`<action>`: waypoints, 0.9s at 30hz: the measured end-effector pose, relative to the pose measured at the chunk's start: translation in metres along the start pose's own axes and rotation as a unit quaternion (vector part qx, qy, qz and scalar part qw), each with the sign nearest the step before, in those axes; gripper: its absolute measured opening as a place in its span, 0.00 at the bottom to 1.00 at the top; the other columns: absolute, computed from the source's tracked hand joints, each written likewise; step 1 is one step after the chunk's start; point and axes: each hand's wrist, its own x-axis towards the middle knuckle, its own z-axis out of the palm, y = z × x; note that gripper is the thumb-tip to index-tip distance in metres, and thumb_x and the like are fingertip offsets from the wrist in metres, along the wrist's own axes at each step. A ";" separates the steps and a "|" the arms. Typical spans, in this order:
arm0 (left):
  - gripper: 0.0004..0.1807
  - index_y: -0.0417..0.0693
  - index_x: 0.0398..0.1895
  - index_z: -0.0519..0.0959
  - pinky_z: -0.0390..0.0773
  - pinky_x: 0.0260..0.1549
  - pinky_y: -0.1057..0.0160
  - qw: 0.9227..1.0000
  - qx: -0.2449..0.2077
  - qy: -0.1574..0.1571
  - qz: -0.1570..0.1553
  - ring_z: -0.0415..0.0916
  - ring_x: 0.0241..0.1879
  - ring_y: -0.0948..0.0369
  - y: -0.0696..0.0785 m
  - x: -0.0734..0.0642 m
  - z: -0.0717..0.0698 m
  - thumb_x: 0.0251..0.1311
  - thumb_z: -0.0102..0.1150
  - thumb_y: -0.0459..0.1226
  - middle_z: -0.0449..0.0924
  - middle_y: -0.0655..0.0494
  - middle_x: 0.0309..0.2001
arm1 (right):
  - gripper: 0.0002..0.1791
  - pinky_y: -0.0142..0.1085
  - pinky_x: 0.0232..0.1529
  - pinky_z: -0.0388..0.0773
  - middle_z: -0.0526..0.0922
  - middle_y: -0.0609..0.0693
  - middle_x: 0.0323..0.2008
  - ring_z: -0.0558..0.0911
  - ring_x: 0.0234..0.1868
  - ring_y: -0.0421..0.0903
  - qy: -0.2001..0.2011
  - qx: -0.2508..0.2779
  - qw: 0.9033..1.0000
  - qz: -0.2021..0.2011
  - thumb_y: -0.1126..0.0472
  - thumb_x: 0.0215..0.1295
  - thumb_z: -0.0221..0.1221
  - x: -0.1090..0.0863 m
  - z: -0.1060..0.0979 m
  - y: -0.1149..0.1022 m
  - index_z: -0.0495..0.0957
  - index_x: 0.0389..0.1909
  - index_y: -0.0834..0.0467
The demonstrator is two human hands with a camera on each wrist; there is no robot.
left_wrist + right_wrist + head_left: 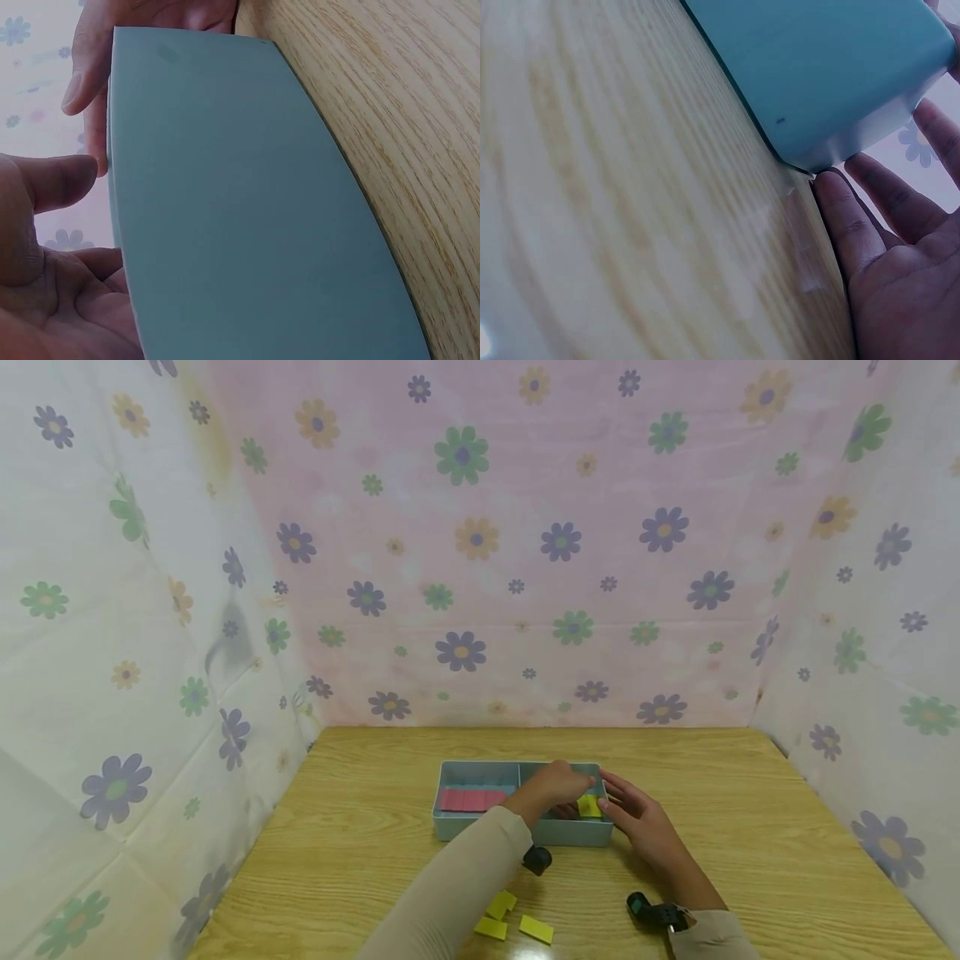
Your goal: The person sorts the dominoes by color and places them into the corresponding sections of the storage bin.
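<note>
A grey-blue two-compartment box (573,834) stands on the wooden table. My left hand (558,783) reaches into its right compartment, beside yellow rectangular pieces (589,806). In the left wrist view its thumb (64,182) shows at the rim, while the box wall (225,187) hides its fingertips, so whether it pinches a piece is hidden. Against the right end of the box rests my right hand (648,831), its fingers (847,225) spread and nearly straight, touching the outer wall. Pink pieces (472,800) lie in a row in the left compartment.
Several loose yellow pieces (536,930) lie on the table (360,860) in front of the box, near my left forearm. Flower-patterned cloth (525,610) encloses the table at the back and both sides. Black wrist cameras (651,912) sit on both wrists.
</note>
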 end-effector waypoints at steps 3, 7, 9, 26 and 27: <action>0.33 0.38 0.66 0.75 0.86 0.34 0.51 1.000 -0.002 0.001 0.004 0.83 0.30 0.52 0.000 0.000 0.000 0.70 0.60 0.54 0.83 0.49 0.34 | 0.32 0.39 0.62 0.81 0.64 0.57 0.78 0.68 0.75 0.61 -0.001 0.002 1.000 -0.001 0.47 0.79 0.56 -0.001 0.000 -0.001 0.61 0.80 0.40; 0.34 0.38 0.67 0.75 0.86 0.35 0.50 1.000 -0.004 -0.002 0.002 0.83 0.31 0.52 -0.001 0.000 -0.001 0.69 0.61 0.55 0.83 0.49 0.35 | 0.32 0.39 0.62 0.81 0.64 0.58 0.78 0.69 0.75 0.61 -0.001 -0.003 1.000 -0.002 0.47 0.79 0.56 -0.001 0.001 -0.001 0.60 0.80 0.40; 0.36 0.39 0.67 0.75 0.86 0.36 0.50 1.000 -0.004 -0.002 -0.001 0.83 0.31 0.53 -0.002 0.001 0.000 0.68 0.62 0.56 0.83 0.49 0.36 | 0.32 0.40 0.62 0.81 0.64 0.58 0.78 0.69 0.75 0.62 0.000 -0.005 1.000 -0.001 0.47 0.79 0.56 -0.001 0.001 -0.001 0.61 0.80 0.40; 0.33 0.45 0.56 0.82 0.84 0.43 0.47 0.996 0.040 0.015 0.076 0.84 0.39 0.50 -0.007 -0.027 -0.026 0.66 0.60 0.63 0.85 0.48 0.40 | 0.32 0.37 0.60 0.82 0.65 0.59 0.77 0.70 0.74 0.61 0.004 0.006 1.000 0.004 0.46 0.78 0.57 0.001 0.001 0.000 0.62 0.79 0.40; 0.34 0.46 0.58 0.81 0.83 0.44 0.47 0.995 0.045 0.018 0.081 0.84 0.40 0.50 -0.007 -0.029 -0.029 0.66 0.60 0.64 0.85 0.48 0.43 | 0.33 0.37 0.60 0.82 0.65 0.59 0.77 0.70 0.74 0.61 0.005 0.007 1.000 0.004 0.46 0.78 0.57 0.002 0.001 -0.001 0.62 0.79 0.41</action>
